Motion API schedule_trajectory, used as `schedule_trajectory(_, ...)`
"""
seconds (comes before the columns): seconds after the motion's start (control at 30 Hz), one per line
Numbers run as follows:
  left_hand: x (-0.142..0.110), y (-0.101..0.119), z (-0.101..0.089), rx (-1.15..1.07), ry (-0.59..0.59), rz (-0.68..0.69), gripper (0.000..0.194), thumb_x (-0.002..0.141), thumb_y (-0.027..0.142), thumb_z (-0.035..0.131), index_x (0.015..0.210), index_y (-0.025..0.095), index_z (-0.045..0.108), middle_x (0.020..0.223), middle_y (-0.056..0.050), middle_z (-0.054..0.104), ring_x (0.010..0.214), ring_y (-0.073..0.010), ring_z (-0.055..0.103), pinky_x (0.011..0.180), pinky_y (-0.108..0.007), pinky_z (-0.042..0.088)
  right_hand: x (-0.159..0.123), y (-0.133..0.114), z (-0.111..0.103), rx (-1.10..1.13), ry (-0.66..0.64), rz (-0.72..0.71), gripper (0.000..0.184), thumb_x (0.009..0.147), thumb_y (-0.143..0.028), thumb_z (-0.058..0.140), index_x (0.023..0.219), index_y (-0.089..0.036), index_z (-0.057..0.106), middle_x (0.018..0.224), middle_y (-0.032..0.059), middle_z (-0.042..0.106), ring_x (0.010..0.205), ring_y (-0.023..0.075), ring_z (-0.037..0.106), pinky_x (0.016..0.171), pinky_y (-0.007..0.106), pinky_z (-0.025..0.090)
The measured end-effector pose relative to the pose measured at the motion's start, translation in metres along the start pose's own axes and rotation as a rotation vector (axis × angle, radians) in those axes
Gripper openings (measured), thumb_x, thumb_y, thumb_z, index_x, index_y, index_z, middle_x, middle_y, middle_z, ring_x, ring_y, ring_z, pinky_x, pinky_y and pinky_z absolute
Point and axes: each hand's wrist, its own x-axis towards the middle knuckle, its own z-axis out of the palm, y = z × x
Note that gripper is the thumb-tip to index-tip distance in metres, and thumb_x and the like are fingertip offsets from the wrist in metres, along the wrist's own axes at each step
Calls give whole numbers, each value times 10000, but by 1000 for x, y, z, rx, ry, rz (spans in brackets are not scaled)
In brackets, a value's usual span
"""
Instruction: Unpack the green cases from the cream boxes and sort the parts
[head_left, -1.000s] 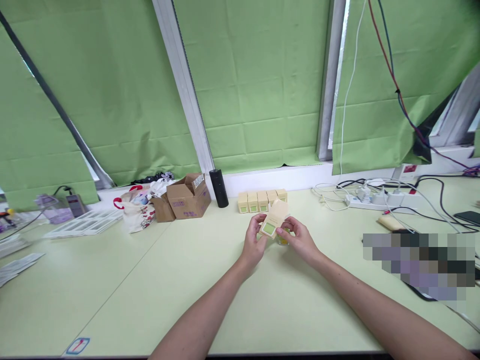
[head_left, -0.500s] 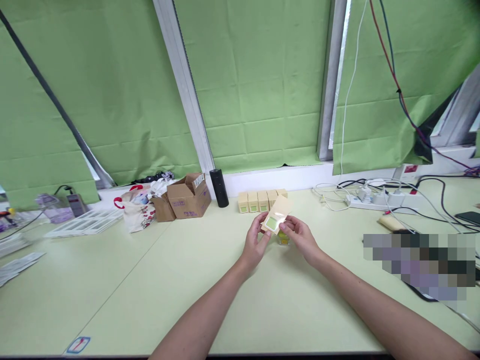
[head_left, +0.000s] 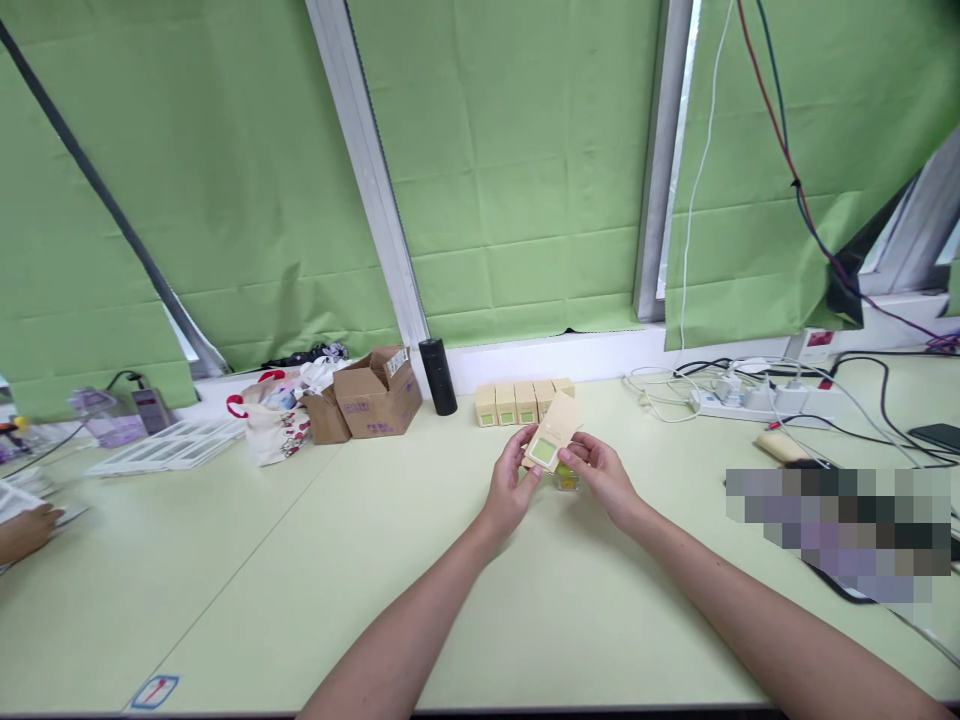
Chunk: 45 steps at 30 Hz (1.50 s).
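Between my two hands is a flattened tan carton [head_left: 561,415] with a square window that shows green, held tilted above the table. My left hand [head_left: 513,485] grips its lower left side, thumb at the bottom edge. On the lower right edge, my right hand [head_left: 600,475] pinches it with the thumb in front. Just behind and below the carton stands a small clear jar [head_left: 568,480] with yellow-green contents, partly hidden by the hands. Several small tan boxes [head_left: 506,403] with green windows stand in a row at the back.
Along the back are a black cylinder [head_left: 438,377], an open cardboard box [head_left: 379,393] and a cloth bag [head_left: 276,425]. Cables and a power strip [head_left: 765,403] lie at the right. Another person's hand [head_left: 28,533] is at the left edge by white sheets.
The carton has tilted slightly in my hands, and the glare on it has gone. Another person's hand has come in at the left edge.
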Motion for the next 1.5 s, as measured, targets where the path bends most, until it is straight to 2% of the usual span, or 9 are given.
schedule_trajectory(0.23, -3, 0, 2, -15, -14, -27, 687, 825, 177, 668, 1488, 224, 493, 1519, -118, 557, 1420, -332, 498, 1187, -497, 397, -1, -9, 0, 28, 30, -11, 574, 699, -676, 836, 1015, -207, 736, 1035, 118, 811, 985, 306, 743, 886, 413, 569)
schedule_trajectory(0.5, -2, 2, 7, 184, 135, -31, 489, 904, 234, 681, 1372, 249, 542, 1413, -110, 616, 1305, -276, 588, 1105, -431, 472, -1, -5, 2, -5, 42, 3, 662, 643, -719, 848, 1047, -208, 727, 949, 112, 816, 953, 322, 760, 845, 427, 594)
schedule_trajectory(0.63, -4, -1, 7, 166, 120, -54, 387, 970, 344, 630, 1332, 236, 542, 1326, -116, 656, 1250, -262, 614, 1031, -395, 509, -1, -8, 1, -26, 65, -21, 654, 669, -740, 818, 1044, -212, 729, 940, 115, 815, 981, 327, 755, 867, 430, 586)
schedule_trajectory(0.73, -4, -1, 4, 150, 79, -44, 407, 1029, 463, 523, 1357, 224, 548, 1328, -126, 661, 1195, -263, 639, 994, -384, 514, -1, -11, 0, -29, 84, -22, 619, 690, -741, 803, 1018, -221, 732, 944, 115, 815, 992, 328, 752, 882, 429, 581)
schedule_trajectory(0.8, -4, 0, 3, 159, 100, -44, 427, 1033, 517, 494, 1328, 221, 580, 1302, -119, 678, 1140, -261, 657, 959, -375, 517, 0, -12, -1, -24, 95, -13, 600, 686, -737, 808, 989, -226, 725, 948, 111, 815, 984, 323, 752, 879, 425, 580)
schedule_trajectory(1.07, -3, 3, 6, 246, 182, -67, 366, 994, 493, 584, 1253, 235, 603, 1215, -107, 717, 1109, -265, 670, 909, -373, 531, 2, -5, 0, 7, 100, 7, 611, 658, -708, 849, 1008, -234, 686, 953, 97, 816, 929, 310, 760, 845, 423, 587)
schedule_trajectory(1.27, -2, 4, 8, 222, 215, -109, 349, 901, 407, 735, 1186, 247, 611, 1156, -83, 726, 1066, -253, 676, 933, -383, 513, -1, -12, 6, -4, 25, -11, 647, 666, -710, 842, 1080, -227, 727, 1091, 118, 808, 1051, 344, 748, 916, 460, 590)
schedule_trajectory(1.4, -4, 10, 10, 208, 176, -123, 541, 786, 332, 842, 1251, 251, 577, 1204, -91, 717, 1106, -269, 650, 913, -373, 508, -3, -17, 6, -35, 27, -26, 637, 676, -727, 824, 1050, -215, 762, 1133, 135, 799, 1090, 364, 732, 908, 460, 592)
schedule_trajectory(1.5, -6, 15, 9, 205, 105, -87, 554, 818, 379, 820, 1285, 242, 556, 1209, -101, 723, 1095, -272, 657, 923, -372, 492, -3, -15, 5, -21, 45, -32, 635, 684, -729, 817, 1055, -216, 758, 1143, 134, 797, 1095, 362, 727, 896, 458, 592)
